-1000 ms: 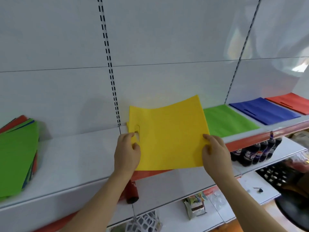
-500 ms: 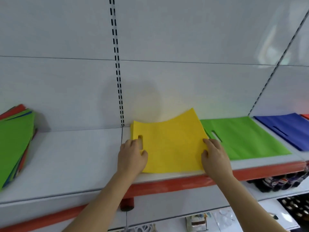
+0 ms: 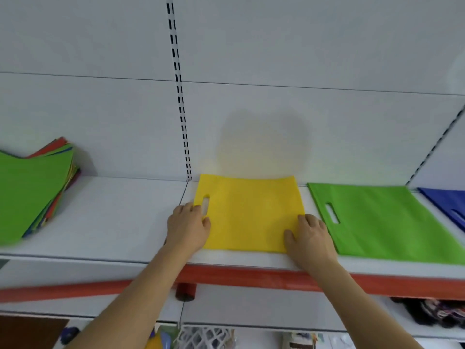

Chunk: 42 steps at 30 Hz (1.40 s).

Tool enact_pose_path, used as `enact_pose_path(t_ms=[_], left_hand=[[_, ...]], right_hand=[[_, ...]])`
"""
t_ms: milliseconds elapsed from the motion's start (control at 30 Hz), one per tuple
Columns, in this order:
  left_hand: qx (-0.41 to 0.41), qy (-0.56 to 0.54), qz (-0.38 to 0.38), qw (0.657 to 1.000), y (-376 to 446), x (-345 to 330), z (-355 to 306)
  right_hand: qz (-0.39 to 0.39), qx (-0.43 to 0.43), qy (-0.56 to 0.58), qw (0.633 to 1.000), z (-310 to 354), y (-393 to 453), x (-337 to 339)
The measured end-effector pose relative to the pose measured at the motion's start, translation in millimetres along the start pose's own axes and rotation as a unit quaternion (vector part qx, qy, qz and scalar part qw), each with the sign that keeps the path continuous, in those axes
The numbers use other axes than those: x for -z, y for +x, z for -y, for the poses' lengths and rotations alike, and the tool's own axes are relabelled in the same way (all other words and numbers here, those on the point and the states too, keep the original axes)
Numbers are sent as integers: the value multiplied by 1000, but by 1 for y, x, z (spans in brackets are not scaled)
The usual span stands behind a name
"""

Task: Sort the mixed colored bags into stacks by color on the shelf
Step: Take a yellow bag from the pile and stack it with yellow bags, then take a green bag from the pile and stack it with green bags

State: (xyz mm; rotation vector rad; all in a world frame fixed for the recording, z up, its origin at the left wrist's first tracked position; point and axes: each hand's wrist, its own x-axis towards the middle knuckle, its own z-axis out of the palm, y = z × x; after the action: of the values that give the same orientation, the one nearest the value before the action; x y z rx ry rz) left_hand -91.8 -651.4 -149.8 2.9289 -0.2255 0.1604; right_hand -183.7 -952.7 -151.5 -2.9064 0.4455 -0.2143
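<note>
I see the yellow bag (image 3: pixel 247 212) flat on the shelf (image 3: pixel 113 222); left hand (image 3: pixel 187 229) at its nine o'clock edge, right hand (image 3: pixel 309 238) at five o'clock, fingers seemingly loose, pressing down.

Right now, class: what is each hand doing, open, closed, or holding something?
Left hand: open, resting flat on the yellow bag's handle-side edge.
Right hand: open, pressing flat on the yellow bag's near right corner.
</note>
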Motion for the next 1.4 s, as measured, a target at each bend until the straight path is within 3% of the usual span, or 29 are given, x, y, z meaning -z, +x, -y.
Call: enact_pose_path(t_ms=[267, 400, 600, 1167, 1400], left_hand=[[25, 17, -32, 999, -8, 7, -7], [14, 17, -90, 996, -18, 17, -6], [48, 53, -95, 993, -39, 33, 31], [112, 70, -122, 984, -142, 134, 281], [148, 77, -123, 978, -137, 146, 376]], right_hand=[[20, 3, -39, 999, 7, 0, 5], [-16, 43, -54, 998, 17, -3, 12], [-27, 114, -33, 993, 77, -24, 9], [-23, 230, -3, 973, 363, -127, -30], [-50, 290, 11, 956, 470, -120, -40]])
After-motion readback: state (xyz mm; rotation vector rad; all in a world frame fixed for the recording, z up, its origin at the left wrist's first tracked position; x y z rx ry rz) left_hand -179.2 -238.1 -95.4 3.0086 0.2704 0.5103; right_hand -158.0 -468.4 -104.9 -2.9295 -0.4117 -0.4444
